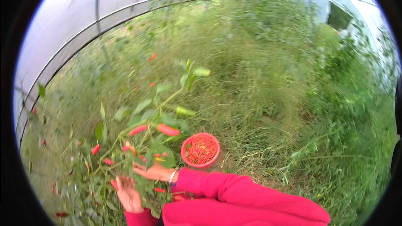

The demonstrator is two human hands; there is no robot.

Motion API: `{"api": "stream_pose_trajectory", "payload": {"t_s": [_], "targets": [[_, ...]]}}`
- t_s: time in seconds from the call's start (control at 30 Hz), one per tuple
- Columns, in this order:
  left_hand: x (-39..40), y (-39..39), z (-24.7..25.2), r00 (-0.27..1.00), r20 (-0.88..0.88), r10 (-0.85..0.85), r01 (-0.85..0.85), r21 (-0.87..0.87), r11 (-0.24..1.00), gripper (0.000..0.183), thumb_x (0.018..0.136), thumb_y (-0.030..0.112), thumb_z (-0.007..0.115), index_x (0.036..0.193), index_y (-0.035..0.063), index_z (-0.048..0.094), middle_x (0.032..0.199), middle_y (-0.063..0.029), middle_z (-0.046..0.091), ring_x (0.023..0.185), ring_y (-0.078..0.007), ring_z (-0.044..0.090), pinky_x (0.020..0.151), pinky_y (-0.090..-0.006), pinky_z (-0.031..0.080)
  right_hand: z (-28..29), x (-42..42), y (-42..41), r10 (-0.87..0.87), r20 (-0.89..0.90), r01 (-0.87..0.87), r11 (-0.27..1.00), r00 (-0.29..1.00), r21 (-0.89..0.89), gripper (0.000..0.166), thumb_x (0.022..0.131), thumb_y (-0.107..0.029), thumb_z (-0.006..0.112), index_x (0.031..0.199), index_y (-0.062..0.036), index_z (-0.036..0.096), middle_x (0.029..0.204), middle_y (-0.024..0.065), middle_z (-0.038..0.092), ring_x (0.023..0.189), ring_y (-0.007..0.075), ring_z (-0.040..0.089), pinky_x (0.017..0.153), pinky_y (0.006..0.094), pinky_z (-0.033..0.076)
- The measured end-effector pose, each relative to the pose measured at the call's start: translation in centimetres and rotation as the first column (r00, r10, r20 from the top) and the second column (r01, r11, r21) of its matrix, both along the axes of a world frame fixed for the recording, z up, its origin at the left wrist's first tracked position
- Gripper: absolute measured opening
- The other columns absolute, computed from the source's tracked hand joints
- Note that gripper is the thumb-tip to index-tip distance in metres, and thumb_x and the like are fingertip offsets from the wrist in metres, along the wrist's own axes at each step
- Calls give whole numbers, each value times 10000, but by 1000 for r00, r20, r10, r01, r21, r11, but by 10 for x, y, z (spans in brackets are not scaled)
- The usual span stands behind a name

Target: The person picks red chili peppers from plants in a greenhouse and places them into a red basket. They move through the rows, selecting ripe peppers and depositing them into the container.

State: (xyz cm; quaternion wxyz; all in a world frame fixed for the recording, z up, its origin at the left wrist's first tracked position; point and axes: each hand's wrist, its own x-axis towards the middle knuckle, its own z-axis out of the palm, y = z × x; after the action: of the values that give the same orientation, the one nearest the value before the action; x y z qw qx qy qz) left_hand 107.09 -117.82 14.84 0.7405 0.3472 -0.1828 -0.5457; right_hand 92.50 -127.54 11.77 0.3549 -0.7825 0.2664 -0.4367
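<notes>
My left hand (128,196) is low in the picture among pepper leaves, palm up and fingers curled. A red chili pepper (115,185) lies against its fingertips; blurred red shapes show over the palm, and I cannot tell if they are held. Just above and to the right, my right hand (153,172), with a bracelet (172,175) at the wrist, reaches into the leaves with fingers stretched and nothing plainly held. Red peppers (168,129) hang on the plant (150,121) above both hands. A round red container (201,165) full of red chili peppers (202,148) stands beyond my right forearm.
Tall grass and weeds (245,78) fill the middle of the greenhouse. Leafy plants (342,91) line the right side. A curved metal frame rail (72,39) and plastic sheeting (62,12) run along the left. A green pepper (185,111) hangs above the container.
</notes>
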Motion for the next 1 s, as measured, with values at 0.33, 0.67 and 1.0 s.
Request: {"api": "stream_pose_trajectory", "payload": {"t_s": [0.33,0.67,1.0], "targets": [[-24,7,14,998,58,23,-36,252,967,189,964,265,453,1123,167,482,1273,-51,574,1243,-176,442,1020,-360,223,-22,-19,8,-74,643,-646,-142,763,750,169,958,-238,499,867,-96,516,682,-13,480,538,90,435,416,198,318],[-27,4,13,998,61,30,-37,120,992,196,969,197,458,1139,113,503,1197,-75,603,1124,-170,532,936,-278,353,-13,-53,17,-6,654,-653,-72,756,754,102,951,-200,543,966,-101,525,714,-28,476,557,66,440,472,204,356],[-27,-5,7,806,592,10,-10,-2,1000,270,900,12,455,1165,28,502,1087,-86,627,1113,-142,528,1044,-330,319,6,-56,32,284,403,-446,106,870,888,282,915,-189,595,1131,-46,484,664,-84,421,451,-15,267,383,165,187]]}}
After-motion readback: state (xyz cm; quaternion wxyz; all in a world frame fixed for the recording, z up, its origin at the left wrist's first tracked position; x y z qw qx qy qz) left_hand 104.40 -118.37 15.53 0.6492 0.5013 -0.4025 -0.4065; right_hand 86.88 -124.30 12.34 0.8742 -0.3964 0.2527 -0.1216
